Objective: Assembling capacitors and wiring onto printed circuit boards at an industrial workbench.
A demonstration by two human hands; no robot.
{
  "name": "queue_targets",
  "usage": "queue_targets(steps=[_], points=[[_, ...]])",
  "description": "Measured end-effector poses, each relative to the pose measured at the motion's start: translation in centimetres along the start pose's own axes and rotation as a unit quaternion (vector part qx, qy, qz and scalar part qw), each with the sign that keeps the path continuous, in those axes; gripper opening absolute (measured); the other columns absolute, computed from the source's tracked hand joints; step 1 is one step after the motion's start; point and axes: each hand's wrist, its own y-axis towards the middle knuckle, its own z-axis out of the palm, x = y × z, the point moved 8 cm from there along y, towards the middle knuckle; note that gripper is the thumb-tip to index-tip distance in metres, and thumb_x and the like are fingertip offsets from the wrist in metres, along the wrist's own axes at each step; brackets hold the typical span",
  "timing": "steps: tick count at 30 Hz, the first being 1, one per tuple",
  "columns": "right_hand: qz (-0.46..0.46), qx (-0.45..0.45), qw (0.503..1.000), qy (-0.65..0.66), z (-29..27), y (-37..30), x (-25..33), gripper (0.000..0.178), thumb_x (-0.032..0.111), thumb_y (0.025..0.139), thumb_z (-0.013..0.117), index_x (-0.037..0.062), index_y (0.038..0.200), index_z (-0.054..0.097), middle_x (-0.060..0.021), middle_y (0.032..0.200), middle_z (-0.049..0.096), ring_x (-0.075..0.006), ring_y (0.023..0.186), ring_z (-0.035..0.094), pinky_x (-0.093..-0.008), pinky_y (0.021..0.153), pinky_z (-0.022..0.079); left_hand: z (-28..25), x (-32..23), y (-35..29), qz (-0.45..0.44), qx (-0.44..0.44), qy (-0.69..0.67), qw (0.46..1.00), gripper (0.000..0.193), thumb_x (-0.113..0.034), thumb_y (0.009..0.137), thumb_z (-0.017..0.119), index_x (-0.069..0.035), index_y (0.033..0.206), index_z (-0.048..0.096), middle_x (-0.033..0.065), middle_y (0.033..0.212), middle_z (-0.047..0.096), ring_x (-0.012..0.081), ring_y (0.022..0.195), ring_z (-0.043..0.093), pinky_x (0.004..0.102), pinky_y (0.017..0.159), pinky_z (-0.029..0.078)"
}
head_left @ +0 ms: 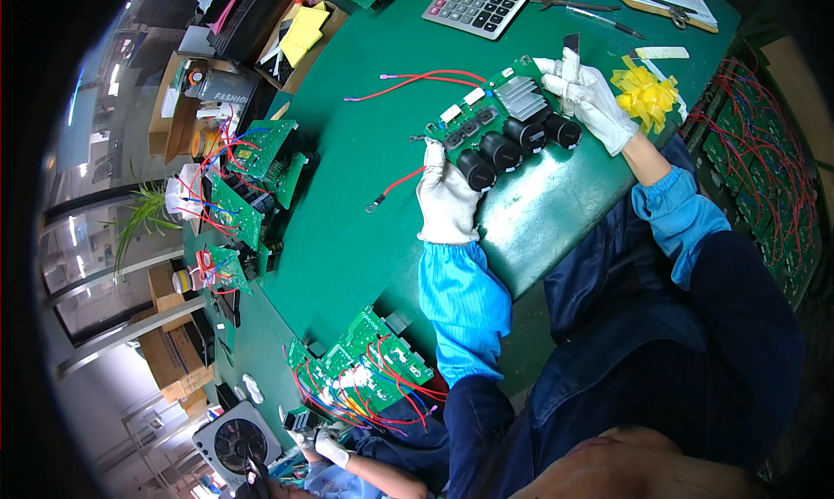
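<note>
A green circuit board point(473, 107) lies tilted across the bench in front of me. Along its near side stand several black cylindrical capacitors point(502, 152), with a finned silver heatsink point(521, 98) behind them. Red wires point(445, 72) run off its left side. My left hand point(448, 205), in a white glove, grips the board's left corner. My right hand point(595, 104), also gloved, is closed round a flat strip-like tool point(570, 65) with a dark end and a pale, wrapped-looking body. That hand is at the board's right end; its forefinger reaches the far right corner.
A yellow ribbon-like bundle point(645, 95) lies right of my right hand. Farther back are a calculator point(478, 6), pliers point(552, 0), a pen point(605, 22) and a clipboard point(669, 0). Wired boards point(369, 360) lie left. Beyond them, another person's gloved hands point(330, 447) show near a fan point(239, 445).
</note>
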Motion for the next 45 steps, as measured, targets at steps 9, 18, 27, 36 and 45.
queue_targets(steps=[9,18,27,36,45], points=[[-0.033,-0.01,0.999,-0.035,1.2,-0.6,1.0,0.039,0.028,0.091,0.066,0.0058,0.123,0.064,0.0064,0.071,0.046,-0.0024,0.057,0.039,-0.0209,0.05,0.031,-0.8,-0.4,-0.3,0.001,-0.002,0.013,1.0,0.045,-0.04,0.1,0.05,-0.009,0.133,0.047,0.0121,0.127,0.058,0.0255,0.11,0.061,0.0395,0.082,0.051],[-0.072,-0.009,0.994,-0.083,0.4,-0.6,1.7,0.04,0.03,0.092,0.063,0.0028,0.12,0.064,0.0035,0.079,0.053,-0.0054,0.064,0.043,-0.0231,0.056,0.036,0.5,-0.2,0.1,0.02,0.015,0.033,0.999,0.044,-0.038,0.1,0.051,-0.007,0.132,0.048,0.011,0.126,0.058,0.0259,0.109,0.06,0.0417,0.089,0.05],[0.015,0.091,0.987,-0.133,0.6,-2.6,0.2,0.041,0.037,0.094,0.058,-0.0039,0.1,0.061,-0.0059,0.068,0.061,-0.0136,0.058,0.059,-0.0259,0.054,0.047,-2.5,-2.0,0.6,0.103,-0.048,0.169,0.979,0.028,-0.025,0.1,0.052,-0.003,0.115,0.058,0.0063,0.106,0.062,0.0162,0.09,0.061,0.0312,0.076,0.052],[0.078,0.305,0.926,-0.209,0.8,-9.3,5.5,0.043,0.036,0.1,0.046,0.0042,0.125,0.061,-0.0055,0.074,0.067,-0.0083,0.053,0.059,-0.0216,0.048,0.046,-1.6,-3.9,-3.4,0.396,0.143,0.663,0.619,0.018,-0.004,0.088,0.05,0.002,0.101,0.059,0.02,0.115,0.063,0.0331,0.107,0.058,0.0371,0.096,0.045],[-0.385,0.181,0.709,-0.563,8.8,-8.5,13.1,0.031,0.029,0.092,0.059,0.0125,0.118,0.064,-0.0076,0.09,0.062,-0.0267,0.08,0.06,-0.037,0.073,0.05,-4.7,-1.8,-0.4,0.069,0.029,0.321,0.944,0.02,-0.009,0.091,0.05,0.004,0.101,0.063,0.014,0.111,0.065,0.0205,0.101,0.059,0.0294,0.091,0.045]])
